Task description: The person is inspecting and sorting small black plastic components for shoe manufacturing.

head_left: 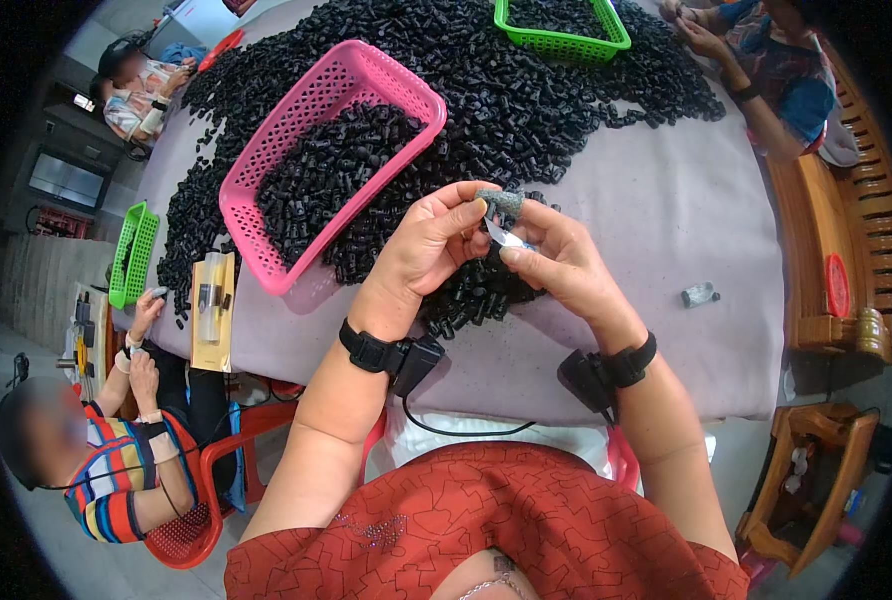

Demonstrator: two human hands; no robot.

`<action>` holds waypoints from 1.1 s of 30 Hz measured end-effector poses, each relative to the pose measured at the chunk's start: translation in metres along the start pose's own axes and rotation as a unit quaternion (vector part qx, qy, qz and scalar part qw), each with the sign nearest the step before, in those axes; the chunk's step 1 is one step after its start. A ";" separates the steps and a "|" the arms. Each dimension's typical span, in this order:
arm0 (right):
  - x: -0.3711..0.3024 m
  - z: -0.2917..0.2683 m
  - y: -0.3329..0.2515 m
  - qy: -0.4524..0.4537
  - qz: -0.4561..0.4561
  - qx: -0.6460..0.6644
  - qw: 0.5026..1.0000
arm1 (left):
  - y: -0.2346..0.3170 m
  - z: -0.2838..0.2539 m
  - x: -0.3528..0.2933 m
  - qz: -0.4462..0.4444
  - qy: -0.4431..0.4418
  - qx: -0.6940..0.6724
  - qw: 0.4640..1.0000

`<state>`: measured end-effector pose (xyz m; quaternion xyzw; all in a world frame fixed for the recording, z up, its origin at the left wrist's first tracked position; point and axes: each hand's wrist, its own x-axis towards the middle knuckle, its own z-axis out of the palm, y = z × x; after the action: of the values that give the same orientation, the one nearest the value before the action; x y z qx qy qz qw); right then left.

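Observation:
In front of me my left hand (433, 240) is closed in a pinch at a short, rough grey piece (503, 203). My right index finger meets the other end of that piece; whether it is held or worn on the finger I cannot tell. Between thumb and fingers my right hand (563, 260) grips a small knife blade (507, 236), its silvery tip pointing toward my left hand. Just behind and below both hands lies a heap of small black plastic cylinders (466, 295). Anything smaller between the fingertips is hidden.
A pink basket (432, 100) of black parts stands tilted left of my hands. Beyond is a green basket (566, 42). A small greyish cylinder (701, 294) lies on the cloth-covered table (666, 220). Co-workers sit left, far left and far right; a yellow tray (212, 340) is at the left edge.

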<state>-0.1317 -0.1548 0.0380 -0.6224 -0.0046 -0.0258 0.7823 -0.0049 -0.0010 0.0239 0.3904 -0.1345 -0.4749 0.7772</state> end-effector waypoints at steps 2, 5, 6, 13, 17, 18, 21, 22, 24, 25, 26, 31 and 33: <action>0.000 0.000 0.000 -0.005 0.004 0.007 1.000 | -0.001 -0.002 0.000 0.004 -0.009 -0.004 1.000; 0.000 0.000 0.000 0.000 0.003 0.004 1.000 | 0.000 0.001 0.000 0.003 0.004 0.003 1.000; 0.000 -0.001 0.001 0.000 0.004 0.006 1.000 | -0.001 -0.001 0.000 0.003 0.004 0.003 1.000; 0.000 0.000 0.000 0.001 0.003 0.012 1.000 | 0.000 0.001 0.000 0.010 0.004 0.021 1.000; 0.000 0.000 0.001 0.007 0.010 -0.009 1.000 | 0.000 0.000 -0.001 0.007 0.014 0.023 1.000; 0.000 -0.001 0.003 0.012 0.010 -0.011 1.000 | 0.000 0.000 -0.001 0.007 0.014 0.023 1.000; 0.001 -0.005 0.006 0.022 0.015 -0.013 1.000 | 0.000 0.001 0.000 0.008 0.028 0.037 0.999; 0.002 -0.006 0.007 0.028 0.021 -0.012 0.999 | 0.000 0.001 -0.001 0.007 0.033 0.043 0.999; 0.002 -0.007 0.009 0.028 0.019 -0.005 0.999 | -0.001 0.002 0.000 0.005 0.038 0.048 0.998; 0.002 -0.007 0.009 0.027 0.016 0.003 0.999 | -0.001 0.001 0.000 0.008 0.034 0.044 0.998; 0.002 -0.005 0.007 0.027 0.016 0.003 1.000 | -0.001 0.001 0.000 0.012 0.029 0.039 0.999; 0.001 -0.003 0.005 0.022 0.003 -0.020 1.000 | 0.001 -0.001 0.001 0.017 0.021 0.046 0.999; 0.001 -0.005 0.006 0.031 0.009 -0.017 0.999 | 0.000 -0.001 0.001 0.015 0.015 0.049 0.999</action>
<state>-0.1302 -0.1581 0.0307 -0.6347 0.0263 -0.0381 0.7713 -0.0039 -0.0010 0.0230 0.4328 -0.1520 -0.4500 0.7662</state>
